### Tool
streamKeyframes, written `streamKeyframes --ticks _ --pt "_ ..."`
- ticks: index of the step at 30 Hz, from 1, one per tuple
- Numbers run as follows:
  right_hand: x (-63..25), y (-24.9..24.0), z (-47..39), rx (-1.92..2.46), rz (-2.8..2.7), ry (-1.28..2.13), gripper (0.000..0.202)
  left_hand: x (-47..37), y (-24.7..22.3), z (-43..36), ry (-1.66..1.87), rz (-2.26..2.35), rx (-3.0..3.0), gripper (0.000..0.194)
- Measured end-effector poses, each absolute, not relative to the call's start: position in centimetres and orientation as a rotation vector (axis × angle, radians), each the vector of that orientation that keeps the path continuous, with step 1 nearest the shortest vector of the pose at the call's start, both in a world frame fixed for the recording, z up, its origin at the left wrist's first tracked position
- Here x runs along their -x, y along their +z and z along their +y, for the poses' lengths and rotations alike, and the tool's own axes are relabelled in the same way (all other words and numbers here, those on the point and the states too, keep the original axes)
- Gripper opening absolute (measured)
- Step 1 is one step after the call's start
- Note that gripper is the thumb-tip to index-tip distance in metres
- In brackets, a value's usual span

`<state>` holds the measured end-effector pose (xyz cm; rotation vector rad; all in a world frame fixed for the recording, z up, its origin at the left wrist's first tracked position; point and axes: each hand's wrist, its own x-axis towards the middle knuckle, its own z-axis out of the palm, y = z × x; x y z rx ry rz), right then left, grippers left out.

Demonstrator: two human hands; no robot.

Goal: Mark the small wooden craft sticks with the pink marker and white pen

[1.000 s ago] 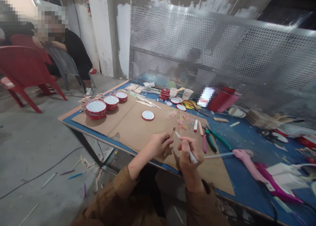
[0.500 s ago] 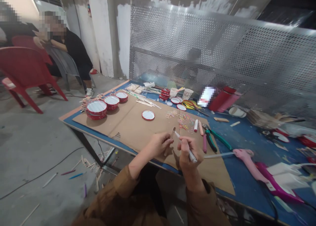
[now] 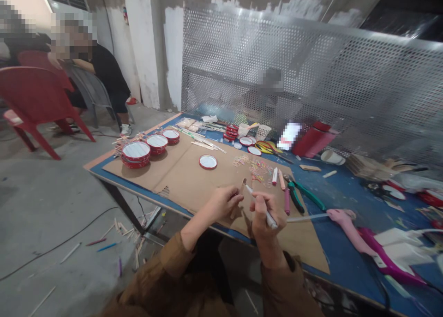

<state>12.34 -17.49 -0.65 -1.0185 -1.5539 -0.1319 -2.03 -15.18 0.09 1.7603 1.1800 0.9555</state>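
Observation:
Over the front part of the brown cardboard [image 3: 187, 183], my left hand [image 3: 225, 203] is closed on a small wooden stick [image 3: 243, 182], whose dark-marked end points up. My right hand [image 3: 267, 214] grips a white marker [image 3: 270, 219], its tip at the stick's upper end. A round red-rimmed white disc [image 3: 208, 162] lies flat beyond my hands. Small pastel rubber bands [image 3: 259, 171] are scattered to its right. Beside them are a white-and-red marker [image 3: 274, 176], a pink marker [image 3: 287, 201] and green-handled pliers [image 3: 295, 197].
Stacks of red-rimmed discs [image 3: 135, 154] stand at the table's left. Scissors [image 3: 268, 147], a red bottle [image 3: 312, 139] and a pink-purple glue gun [image 3: 360, 238] are farther right. A perforated metal panel [image 3: 294, 68] rises behind; a seated person [image 3: 107, 72] is at the left.

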Motion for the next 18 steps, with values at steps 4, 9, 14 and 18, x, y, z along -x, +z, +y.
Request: streamKeyframes --ticks 4,9,14,18 --pt "-12.31 -0.71 -17.52 1.021 -1.569 -0.088 0.024 2.09 -0.01 -15.18 0.95 1.158 -1.75 0.029" --pt "-12.19 -0.75 -17.56 1.036 -1.54 -0.107 0.027 2.12 -0.04 -15.16 0.947 1.163 -1.767 0.027" --pt "-12.28 -0.84 -17.58 1.028 -1.558 -0.047 0.024 2.1 -0.01 -15.13 0.954 1.168 -1.77 0.027" --pt "-12.37 -0.75 -17.6 1.023 -1.539 -0.086 0.023 2.09 0.04 -15.11 0.953 1.178 -1.769 0.028"
